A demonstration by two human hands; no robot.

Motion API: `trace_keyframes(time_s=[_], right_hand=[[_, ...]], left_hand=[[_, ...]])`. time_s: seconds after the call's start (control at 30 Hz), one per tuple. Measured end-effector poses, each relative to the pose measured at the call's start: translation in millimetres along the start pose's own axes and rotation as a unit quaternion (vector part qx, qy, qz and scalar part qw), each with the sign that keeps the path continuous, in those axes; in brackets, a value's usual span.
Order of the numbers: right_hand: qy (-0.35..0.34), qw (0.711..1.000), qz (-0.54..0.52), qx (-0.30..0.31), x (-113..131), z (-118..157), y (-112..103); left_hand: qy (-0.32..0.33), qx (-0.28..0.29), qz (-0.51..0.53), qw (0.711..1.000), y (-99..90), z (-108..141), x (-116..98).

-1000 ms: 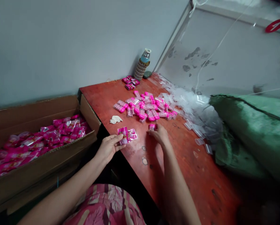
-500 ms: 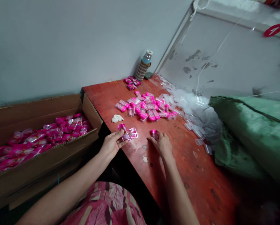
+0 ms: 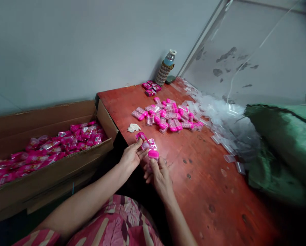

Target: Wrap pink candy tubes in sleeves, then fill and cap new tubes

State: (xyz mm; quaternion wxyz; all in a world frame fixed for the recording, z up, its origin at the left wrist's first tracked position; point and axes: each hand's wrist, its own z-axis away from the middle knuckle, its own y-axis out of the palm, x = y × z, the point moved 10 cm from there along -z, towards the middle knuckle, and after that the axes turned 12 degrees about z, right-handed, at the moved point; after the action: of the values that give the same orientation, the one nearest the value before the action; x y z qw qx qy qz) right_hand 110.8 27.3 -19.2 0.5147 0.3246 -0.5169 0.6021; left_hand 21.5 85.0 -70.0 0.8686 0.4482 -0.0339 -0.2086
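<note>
My left hand (image 3: 130, 158) pinches a pink printed wrapper (image 3: 143, 140) between thumb and fingers, just over the table's near left edge. My right hand (image 3: 162, 177) is closed on a small clear container with a bright pink cap (image 3: 153, 154). That cap points up toward the wrapper; the container's lower part is mostly hidden by my fingers. A second wrapper (image 3: 152, 145), partly clear, shows beside the first one. Beyond my hands lies a heap of pink-capped containers (image 3: 171, 115) filled with small pale pink balls.
On the left stands a cardboard box (image 3: 109, 147) holding many pink wrapped packs (image 3: 73, 141). The red table (image 3: 194, 201) bears a crumpled white lump (image 3: 134, 127), several pink packs (image 3: 151, 87), a bottle in a woven cover (image 3: 165, 68), clear empty tubes (image 3: 211, 106) and a green sack (image 3: 278, 143).
My right hand has lifted its pink-capped container off the table and brought it left, close to the wrapper in my left hand. The camera view has shifted slightly left.
</note>
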Motion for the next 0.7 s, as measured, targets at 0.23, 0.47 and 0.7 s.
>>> trace_keyframes(time_s=[0.23,0.47,0.7], right_hand=[[-0.002,0.999,-0.032,-0.039,2,-9,2],[-0.005,0.998,-0.034,-0.044,2,-4,1],[0.004,0.998,-0.054,-0.040,2,-10,1]], left_hand=[[-0.004,0.027,-0.007,1.000,8.4,5,6],[0.004,0.028,-0.029,0.999,6.3,3,6],[0.001,0.057,-0.105,0.993,14.9,11,13]])
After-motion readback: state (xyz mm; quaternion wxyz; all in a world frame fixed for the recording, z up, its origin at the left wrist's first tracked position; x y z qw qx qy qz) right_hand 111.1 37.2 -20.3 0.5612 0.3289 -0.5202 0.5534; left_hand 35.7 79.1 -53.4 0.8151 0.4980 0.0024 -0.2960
